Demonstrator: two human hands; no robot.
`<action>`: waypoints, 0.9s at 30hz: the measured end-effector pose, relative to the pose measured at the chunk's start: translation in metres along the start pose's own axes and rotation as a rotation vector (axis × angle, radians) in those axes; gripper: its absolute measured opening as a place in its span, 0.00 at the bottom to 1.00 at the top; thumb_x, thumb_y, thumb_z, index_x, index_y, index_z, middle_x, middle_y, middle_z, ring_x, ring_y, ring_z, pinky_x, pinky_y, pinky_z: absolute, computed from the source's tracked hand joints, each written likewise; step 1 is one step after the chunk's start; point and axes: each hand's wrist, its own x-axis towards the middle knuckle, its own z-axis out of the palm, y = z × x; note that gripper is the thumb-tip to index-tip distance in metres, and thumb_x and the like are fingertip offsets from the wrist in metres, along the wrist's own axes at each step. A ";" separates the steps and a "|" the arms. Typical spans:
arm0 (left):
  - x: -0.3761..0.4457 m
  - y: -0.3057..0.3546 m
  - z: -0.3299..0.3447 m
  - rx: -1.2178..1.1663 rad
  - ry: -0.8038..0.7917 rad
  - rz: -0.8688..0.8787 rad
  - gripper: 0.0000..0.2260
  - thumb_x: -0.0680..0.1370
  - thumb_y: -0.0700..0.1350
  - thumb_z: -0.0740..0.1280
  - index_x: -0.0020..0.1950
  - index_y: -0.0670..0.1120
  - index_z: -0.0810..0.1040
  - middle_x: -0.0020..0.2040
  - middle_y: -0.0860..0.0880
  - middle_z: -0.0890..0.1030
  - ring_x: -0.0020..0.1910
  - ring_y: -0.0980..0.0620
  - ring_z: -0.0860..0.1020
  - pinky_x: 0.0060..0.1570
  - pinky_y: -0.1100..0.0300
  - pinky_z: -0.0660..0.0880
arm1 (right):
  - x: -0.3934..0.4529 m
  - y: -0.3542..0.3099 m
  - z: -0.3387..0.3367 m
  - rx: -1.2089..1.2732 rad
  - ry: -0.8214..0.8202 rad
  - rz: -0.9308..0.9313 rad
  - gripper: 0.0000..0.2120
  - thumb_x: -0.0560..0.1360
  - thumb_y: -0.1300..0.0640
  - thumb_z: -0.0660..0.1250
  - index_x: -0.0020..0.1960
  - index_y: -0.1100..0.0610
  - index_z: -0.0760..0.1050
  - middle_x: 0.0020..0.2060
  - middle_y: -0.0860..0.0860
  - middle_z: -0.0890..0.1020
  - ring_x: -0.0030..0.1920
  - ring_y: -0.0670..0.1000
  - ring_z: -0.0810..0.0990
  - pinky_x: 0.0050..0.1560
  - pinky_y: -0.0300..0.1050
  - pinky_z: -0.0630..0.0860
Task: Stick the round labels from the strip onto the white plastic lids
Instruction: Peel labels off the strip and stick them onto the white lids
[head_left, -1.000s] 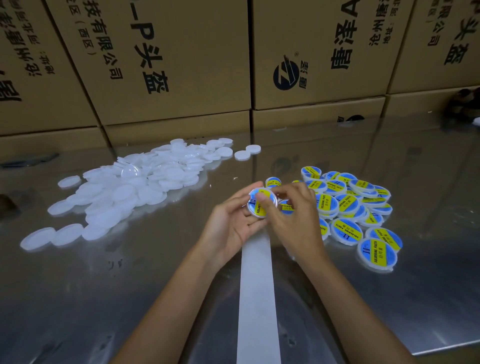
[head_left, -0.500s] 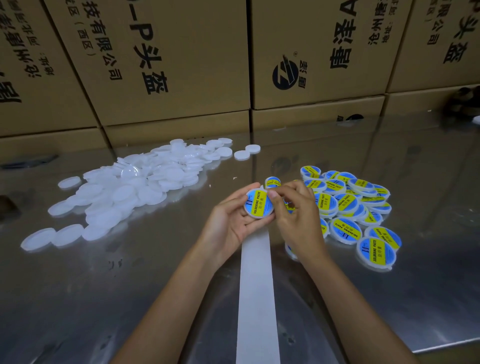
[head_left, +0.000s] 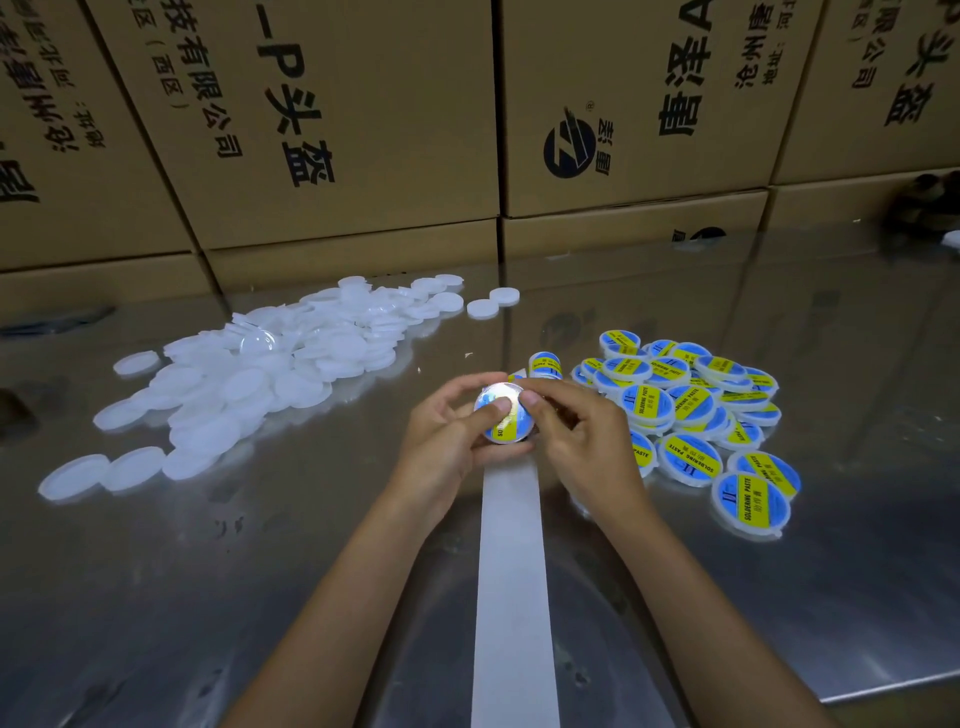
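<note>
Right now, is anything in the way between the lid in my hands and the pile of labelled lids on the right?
Nothing visible blocks it. The lid is held between the left hand and right hand, and the labelled pile begins just right of the right hand on the metal table.

The table (head_left: 779, 597) is looking like polished metal, shining and mirroring the boxes behind it. Those cardboard boxes (head_left: 363, 130) are showing a matt brown paper face with black print. The plain lids (head_left: 270, 374) are lying as milky, translucent plastic, smooth and softly dull. The labelled lids (head_left: 691, 410) are gleaming with glossy blue and yellow stickers. The lid in hand (head_left: 506, 421) is catching glare on its slick label. The strip (head_left: 511, 597) is appearing as smooth, pale, matt backing paper.
</note>
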 end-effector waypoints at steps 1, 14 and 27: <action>0.000 0.000 -0.001 0.035 0.026 0.016 0.09 0.77 0.34 0.70 0.57 0.39 0.80 0.52 0.39 0.85 0.46 0.42 0.86 0.39 0.52 0.83 | -0.001 0.000 0.001 -0.004 -0.026 0.028 0.09 0.79 0.59 0.67 0.55 0.53 0.84 0.41 0.43 0.85 0.42 0.43 0.82 0.44 0.40 0.77; 0.002 -0.002 0.002 -0.030 0.040 0.002 0.07 0.81 0.40 0.67 0.57 0.40 0.81 0.53 0.40 0.85 0.46 0.46 0.85 0.39 0.54 0.82 | -0.005 -0.004 0.006 0.009 -0.062 0.066 0.05 0.77 0.61 0.69 0.52 0.53 0.78 0.22 0.45 0.65 0.26 0.44 0.62 0.29 0.37 0.61; 0.013 -0.003 -0.017 0.030 0.251 -0.026 0.11 0.82 0.35 0.61 0.59 0.46 0.79 0.50 0.43 0.86 0.44 0.44 0.86 0.38 0.55 0.83 | 0.013 0.017 -0.037 -0.750 0.499 0.328 0.18 0.80 0.58 0.58 0.69 0.58 0.74 0.45 0.63 0.82 0.51 0.64 0.76 0.57 0.53 0.59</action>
